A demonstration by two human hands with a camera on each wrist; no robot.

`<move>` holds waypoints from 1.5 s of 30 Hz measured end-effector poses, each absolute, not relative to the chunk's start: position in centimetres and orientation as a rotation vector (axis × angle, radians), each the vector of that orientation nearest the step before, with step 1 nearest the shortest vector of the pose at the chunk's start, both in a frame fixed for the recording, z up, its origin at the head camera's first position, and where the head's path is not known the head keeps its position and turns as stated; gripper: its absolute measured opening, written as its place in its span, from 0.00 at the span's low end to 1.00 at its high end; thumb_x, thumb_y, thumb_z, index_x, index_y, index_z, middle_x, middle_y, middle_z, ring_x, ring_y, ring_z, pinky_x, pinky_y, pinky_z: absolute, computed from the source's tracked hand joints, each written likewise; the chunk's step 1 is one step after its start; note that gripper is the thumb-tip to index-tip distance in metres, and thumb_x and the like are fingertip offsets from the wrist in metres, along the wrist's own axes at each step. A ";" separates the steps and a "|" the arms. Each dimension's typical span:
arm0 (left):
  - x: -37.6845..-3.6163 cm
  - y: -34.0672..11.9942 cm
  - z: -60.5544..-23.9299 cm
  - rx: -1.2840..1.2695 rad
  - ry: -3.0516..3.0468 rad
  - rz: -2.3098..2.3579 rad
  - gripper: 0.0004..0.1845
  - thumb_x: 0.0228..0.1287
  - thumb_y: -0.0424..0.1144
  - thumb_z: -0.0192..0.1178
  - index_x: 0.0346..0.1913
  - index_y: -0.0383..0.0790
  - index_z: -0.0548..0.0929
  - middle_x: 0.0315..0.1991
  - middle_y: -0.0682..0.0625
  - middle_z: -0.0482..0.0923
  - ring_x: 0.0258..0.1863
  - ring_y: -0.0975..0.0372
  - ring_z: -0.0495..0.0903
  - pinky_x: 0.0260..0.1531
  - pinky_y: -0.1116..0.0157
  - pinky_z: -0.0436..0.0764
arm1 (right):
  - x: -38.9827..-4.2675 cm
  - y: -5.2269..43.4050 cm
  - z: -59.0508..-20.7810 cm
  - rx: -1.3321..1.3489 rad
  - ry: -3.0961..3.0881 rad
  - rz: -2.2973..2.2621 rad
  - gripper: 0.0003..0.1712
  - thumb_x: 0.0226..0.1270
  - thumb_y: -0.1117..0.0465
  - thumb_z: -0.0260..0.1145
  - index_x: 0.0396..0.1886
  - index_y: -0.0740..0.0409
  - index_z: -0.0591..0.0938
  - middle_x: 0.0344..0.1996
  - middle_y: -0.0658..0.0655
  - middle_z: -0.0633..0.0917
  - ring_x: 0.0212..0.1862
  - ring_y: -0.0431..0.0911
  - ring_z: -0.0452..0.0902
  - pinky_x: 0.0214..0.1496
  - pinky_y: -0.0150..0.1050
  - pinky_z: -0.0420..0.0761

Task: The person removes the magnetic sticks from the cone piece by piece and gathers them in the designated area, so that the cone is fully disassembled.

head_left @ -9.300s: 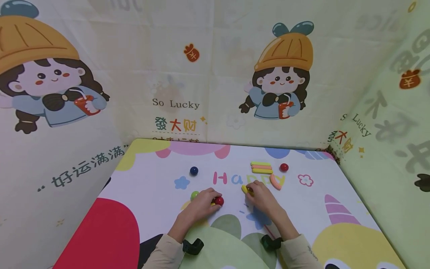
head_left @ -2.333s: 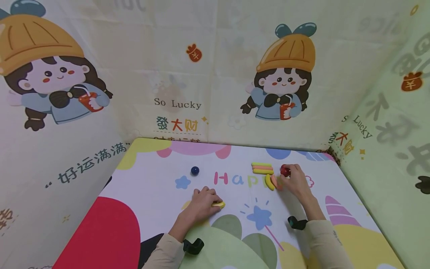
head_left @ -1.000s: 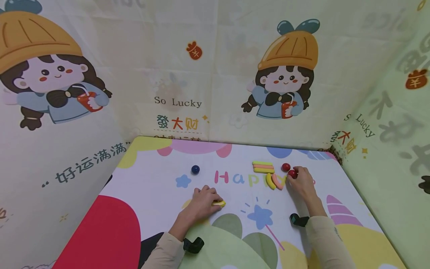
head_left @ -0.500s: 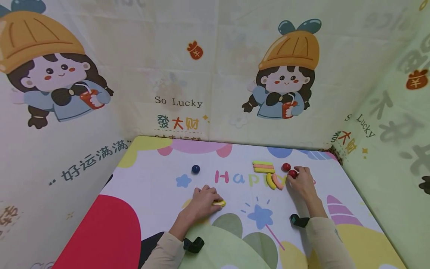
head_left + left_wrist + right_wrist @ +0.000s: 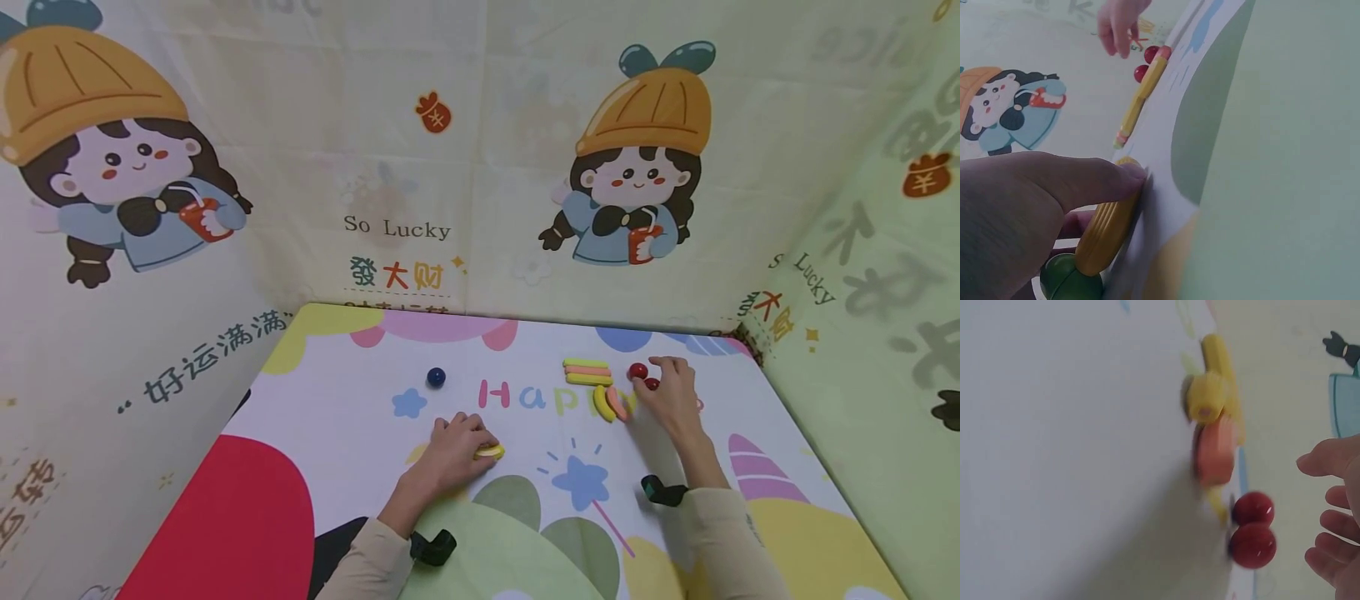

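My left hand (image 5: pixel 453 454) rests low over the table, its thumb pressing a yellow ridged piece (image 5: pixel 1109 228) against its fingers. A green ball (image 5: pixel 1071 279) sits by the piece's lower end in the left wrist view; in the head view the hand hides it. At the right, my right hand (image 5: pixel 675 400) hovers over two red balls, fingers spread and holding nothing. The far red ball (image 5: pixel 638 372) and the near red ball (image 5: pixel 1252 545) lie side by side. A yellow banana-like piece (image 5: pixel 602 405) lies against a pink curved piece (image 5: pixel 617 405), left of the balls.
Three straight sticks, two yellowish and one pink (image 5: pixel 588 372), lie in a row behind the curved pieces. A dark blue ball (image 5: pixel 436 377) stands alone at the back left. Printed cloth walls (image 5: pixel 495 192) rise behind the table (image 5: pixel 525 450) and at both sides.
The yellow curved piece came to lie beside the pink one. A red ball from beside my left hand was set near the other; my right hand has just let go and lifted. Left hand stayed.
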State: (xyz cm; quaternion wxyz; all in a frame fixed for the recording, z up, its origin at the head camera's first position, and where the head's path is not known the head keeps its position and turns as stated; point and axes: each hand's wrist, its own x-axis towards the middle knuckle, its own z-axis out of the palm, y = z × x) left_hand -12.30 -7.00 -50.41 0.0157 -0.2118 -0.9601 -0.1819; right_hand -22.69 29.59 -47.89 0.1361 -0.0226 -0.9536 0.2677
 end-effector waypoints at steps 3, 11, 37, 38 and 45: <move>-12.3 -6.9 -50.6 -0.659 -2.964 -0.570 0.14 0.66 0.48 0.64 0.51 0.51 0.89 0.43 0.56 0.77 0.44 0.62 0.70 0.45 0.54 0.66 | -22.6 28.6 -47.4 -0.010 -2.742 0.793 0.30 0.65 0.60 0.67 0.63 0.72 0.73 0.65 0.75 0.67 0.66 0.68 0.60 0.65 0.63 0.73; -12.2 -7.2 -50.4 -0.652 -2.934 -0.663 0.17 0.68 0.51 0.63 0.54 0.50 0.87 0.49 0.53 0.78 0.50 0.59 0.71 0.47 0.54 0.67 | -21.9 26.1 -46.3 0.121 -2.744 0.837 0.31 0.65 0.58 0.68 0.64 0.70 0.73 0.60 0.71 0.70 0.59 0.64 0.66 0.62 0.61 0.75; -13.2 -10.0 -49.0 -0.632 -3.049 -0.788 0.17 0.64 0.31 0.64 0.56 0.38 0.83 0.49 0.47 0.78 0.49 0.57 0.77 0.53 0.57 0.80 | -17.6 17.5 -46.5 0.557 -2.865 0.863 0.31 0.61 0.54 0.73 0.62 0.60 0.78 0.62 0.61 0.77 0.68 0.58 0.70 0.68 0.58 0.73; -13.2 -9.9 -49.0 -0.629 -3.049 -0.792 0.17 0.64 0.32 0.64 0.56 0.38 0.84 0.49 0.47 0.78 0.48 0.57 0.77 0.54 0.57 0.81 | -17.5 17.2 -46.6 0.586 -2.871 0.862 0.30 0.61 0.54 0.73 0.61 0.60 0.78 0.61 0.60 0.78 0.67 0.57 0.70 0.67 0.57 0.74; -13.1 -9.0 -49.3 -0.643 -3.033 -0.803 0.18 0.62 0.35 0.67 0.55 0.39 0.84 0.47 0.49 0.78 0.45 0.60 0.78 0.54 0.59 0.81 | -16.4 15.5 -47.9 0.776 -2.890 0.849 0.26 0.61 0.56 0.73 0.56 0.60 0.81 0.55 0.56 0.80 0.61 0.52 0.74 0.65 0.50 0.77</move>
